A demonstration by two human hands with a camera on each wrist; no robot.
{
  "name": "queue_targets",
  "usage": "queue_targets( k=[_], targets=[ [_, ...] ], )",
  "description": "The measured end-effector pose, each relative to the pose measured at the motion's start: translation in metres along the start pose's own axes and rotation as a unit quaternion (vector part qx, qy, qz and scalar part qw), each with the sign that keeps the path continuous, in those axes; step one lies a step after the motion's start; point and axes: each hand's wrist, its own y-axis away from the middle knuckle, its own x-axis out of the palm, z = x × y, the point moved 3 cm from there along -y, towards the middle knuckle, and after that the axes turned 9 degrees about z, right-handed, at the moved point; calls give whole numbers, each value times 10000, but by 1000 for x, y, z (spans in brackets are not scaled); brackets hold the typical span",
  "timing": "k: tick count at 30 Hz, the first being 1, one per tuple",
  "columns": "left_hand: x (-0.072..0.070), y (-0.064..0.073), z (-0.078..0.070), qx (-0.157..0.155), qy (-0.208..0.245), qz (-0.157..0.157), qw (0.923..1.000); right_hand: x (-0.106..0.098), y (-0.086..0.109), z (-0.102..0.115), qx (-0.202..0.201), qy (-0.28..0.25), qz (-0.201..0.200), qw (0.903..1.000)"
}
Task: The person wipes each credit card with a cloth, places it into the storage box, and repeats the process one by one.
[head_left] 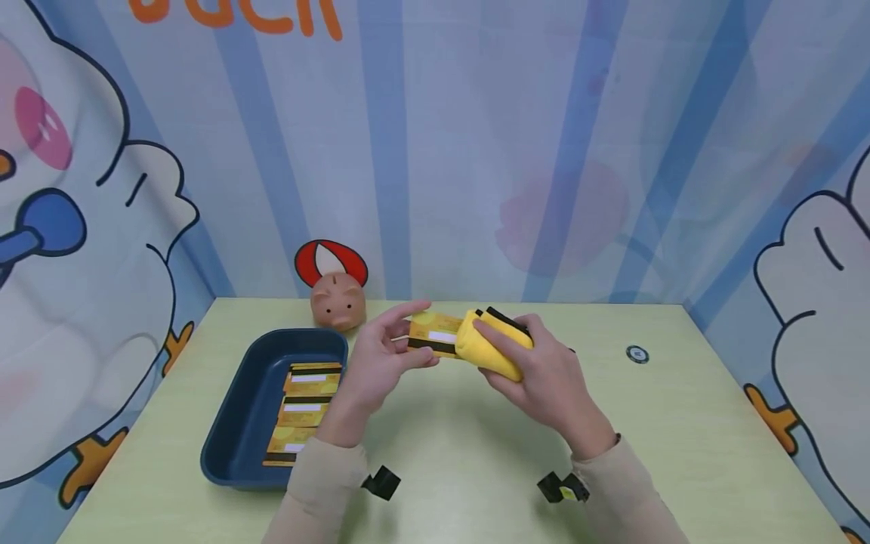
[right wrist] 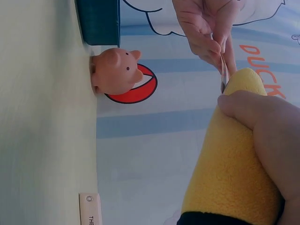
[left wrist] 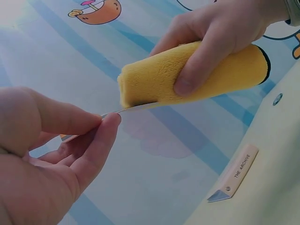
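Note:
My left hand [head_left: 377, 355] pinches a yellow card [head_left: 432, 336] with a black stripe and a white strip by its left end. In my right hand [head_left: 544, 378] is a folded yellow cloth [head_left: 485, 351] with black edging. The cloth meets the card's right end and hides that part. Seen edge-on in the left wrist view, the card [left wrist: 136, 108] runs along the cloth's lower side, with the right thumb pressed on the cloth. Several similar cards [head_left: 302, 409] lie in rows inside a dark blue tray [head_left: 227, 423] at the left, partly behind my left wrist.
A pink piggy bank [head_left: 337, 304] stands behind the tray, near the table's back edge. On the right lies a small round chip [head_left: 637, 354]. A pale block lettered "THE ARCHIVE" [left wrist: 236, 173] sits on the table in the left wrist view.

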Motion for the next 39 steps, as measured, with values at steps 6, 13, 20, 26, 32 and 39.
queue_targets(
  k=[6,13,20,26,32,39],
  targets=[
    [-2,2,3,-121,-400,-207,9989,3,2,-4,15,-20,11,10000],
    [-3,7,3,-480,-1110,-448,9916,5,3,-8,226,-197,120,9995],
    [-25,18,-5,-480,-1904,-449,9795,6,8,-14,458,-292,204,9983],
    [-47,31,-17,-609,-2731,-472,9589,13,15,-20,802,-491,636,9935],
    [-75,50,-23,-912,-3174,-361,9432,26,22,-30,1273,-393,1345,9819],
    [-105,71,-24,-1402,-3724,-322,9169,35,33,-51,1996,-338,2090,9567]
  ],
)
